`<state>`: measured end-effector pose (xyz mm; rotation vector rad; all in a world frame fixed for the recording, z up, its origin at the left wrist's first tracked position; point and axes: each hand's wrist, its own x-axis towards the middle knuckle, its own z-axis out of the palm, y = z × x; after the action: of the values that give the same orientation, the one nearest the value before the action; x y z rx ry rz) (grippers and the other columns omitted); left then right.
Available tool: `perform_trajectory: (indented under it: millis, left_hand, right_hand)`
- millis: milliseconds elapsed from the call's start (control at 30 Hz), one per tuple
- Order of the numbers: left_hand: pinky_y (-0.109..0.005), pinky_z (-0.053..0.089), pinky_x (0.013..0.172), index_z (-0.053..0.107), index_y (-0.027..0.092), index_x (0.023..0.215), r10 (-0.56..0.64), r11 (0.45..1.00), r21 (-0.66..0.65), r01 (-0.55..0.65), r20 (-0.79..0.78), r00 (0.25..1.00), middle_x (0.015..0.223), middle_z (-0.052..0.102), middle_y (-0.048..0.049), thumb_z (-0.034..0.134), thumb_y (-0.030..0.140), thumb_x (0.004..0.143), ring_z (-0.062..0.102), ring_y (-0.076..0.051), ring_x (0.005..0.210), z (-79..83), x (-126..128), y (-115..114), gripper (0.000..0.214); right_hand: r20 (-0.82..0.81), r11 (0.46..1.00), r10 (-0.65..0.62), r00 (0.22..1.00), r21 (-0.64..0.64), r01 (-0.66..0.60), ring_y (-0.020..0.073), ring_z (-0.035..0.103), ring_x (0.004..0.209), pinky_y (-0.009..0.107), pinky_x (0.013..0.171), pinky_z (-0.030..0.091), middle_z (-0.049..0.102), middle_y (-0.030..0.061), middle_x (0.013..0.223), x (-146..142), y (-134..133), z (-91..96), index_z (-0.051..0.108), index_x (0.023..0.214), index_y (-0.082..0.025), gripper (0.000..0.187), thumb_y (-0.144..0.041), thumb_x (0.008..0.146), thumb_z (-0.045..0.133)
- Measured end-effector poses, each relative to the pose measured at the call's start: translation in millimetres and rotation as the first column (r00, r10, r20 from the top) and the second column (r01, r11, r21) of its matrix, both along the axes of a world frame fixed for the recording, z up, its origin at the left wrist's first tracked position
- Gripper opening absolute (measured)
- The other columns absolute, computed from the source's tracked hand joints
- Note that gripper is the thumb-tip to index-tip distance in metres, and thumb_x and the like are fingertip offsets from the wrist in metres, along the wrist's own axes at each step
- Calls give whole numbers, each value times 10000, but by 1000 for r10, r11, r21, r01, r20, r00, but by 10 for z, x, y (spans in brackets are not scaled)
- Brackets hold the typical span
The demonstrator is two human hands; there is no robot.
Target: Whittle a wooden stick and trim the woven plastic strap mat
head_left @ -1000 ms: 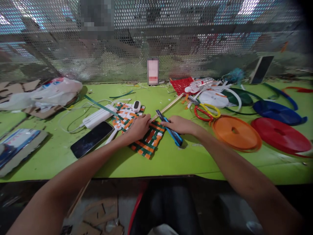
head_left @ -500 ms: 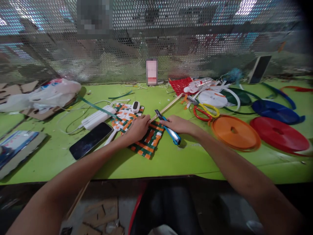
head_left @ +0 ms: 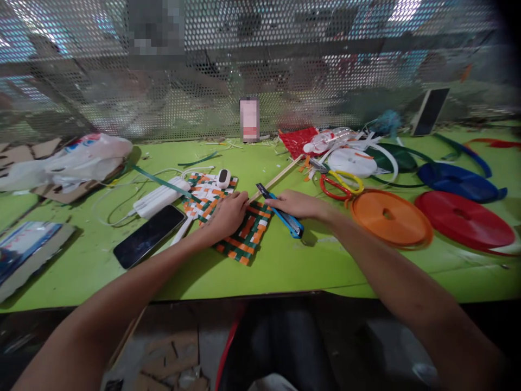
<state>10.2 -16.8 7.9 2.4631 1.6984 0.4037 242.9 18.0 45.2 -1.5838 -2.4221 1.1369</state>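
My left hand rests over the woven mat of orange, green and white strips, its fingers closed on the near end of a thin pale wooden stick. The stick slants away to the right across the table. My right hand grips a blue utility knife, with its dark blade extended toward the stick. Blade and stick look very near each other; whether they touch I cannot tell. Part of the mat is hidden under my left hand and forearm.
A smartphone, a white power strip and a small white device lie left. To the right are scissors, an orange coil, a red coil and a blue coil. A perforated metal screen rises behind.
The rear end of the utility knife has swung very slightly right. My left hand keeps its grip on the stick, and the whole view has shifted a little.
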Motion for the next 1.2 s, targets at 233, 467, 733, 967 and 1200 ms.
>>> perform_trajectory:
  millis: [233,467,733,967,1200]
  left_hand:
    - [-371,455,799,515,221,913,-13,1000,7,13,15,1000,971,648,-96,371,230,1045,604,-238,867,-10,0,-2,196]
    - [-364,452,774,520,223,909,-3,1000,-22,4,24,1000,955,651,-89,391,239,1043,604,-235,850,17,13,-24,187]
    - [-381,451,817,519,225,921,-28,999,25,28,-5,1000,960,645,-90,366,237,1049,608,-242,872,-37,-19,-2,200]
    - [-377,447,807,502,223,929,-41,999,19,41,2,999,980,645,-100,340,233,1059,608,-248,907,-43,-12,-3,208]
    - [-407,449,858,504,225,940,-21,1000,21,22,-40,999,1025,654,-107,316,245,1071,615,-264,949,-46,9,-21,230]
  right_hand:
    - [-16,1000,3,1000,-11,-4,134,427,541,277,532,301,457,-12,592,10,16,-73,459,657,-211,592,-701,986,502]
    - [13,999,50,999,-14,-50,131,402,555,285,548,298,456,-9,596,41,21,3,440,626,-209,602,-684,984,524]
    - [-16,999,-2,1000,49,3,150,482,589,280,545,328,542,17,654,-23,43,-147,498,683,-203,597,-719,982,502]
    - [-23,979,47,999,-199,-51,106,351,468,260,457,252,373,-50,547,139,34,-16,413,704,-228,598,-762,957,507]
    - [-48,998,0,999,63,4,147,485,605,272,554,342,542,20,668,-56,47,-151,496,697,-199,536,-629,1018,508]
